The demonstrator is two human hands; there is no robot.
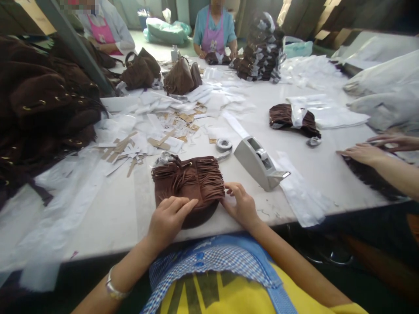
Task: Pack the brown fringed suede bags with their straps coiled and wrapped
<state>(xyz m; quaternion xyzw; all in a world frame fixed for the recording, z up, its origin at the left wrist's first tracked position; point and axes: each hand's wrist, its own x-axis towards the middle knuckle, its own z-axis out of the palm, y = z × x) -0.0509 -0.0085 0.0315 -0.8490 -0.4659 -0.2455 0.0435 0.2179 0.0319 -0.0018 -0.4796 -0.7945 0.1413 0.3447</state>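
We have the brown fringed bag (183,187) lying on the table (104,222), its lower front under the loosely curled fingers of our left hand (166,220). The fingertips of our right hand (242,205) touch the fringe at its right edge; we cannot tell whether either set of fingers grasps it. Beyond our right fingers lies a small grey coil (224,141), and beyond and right of them stands a tape dispenser (253,159). Past our left fingers we see strewn cardboard strips (119,146) and, farther left, a heap of brown bags (42,96). Well right of our right fingers, a co-worker's arm (394,170) reaches over a dark fringed piece (362,173).
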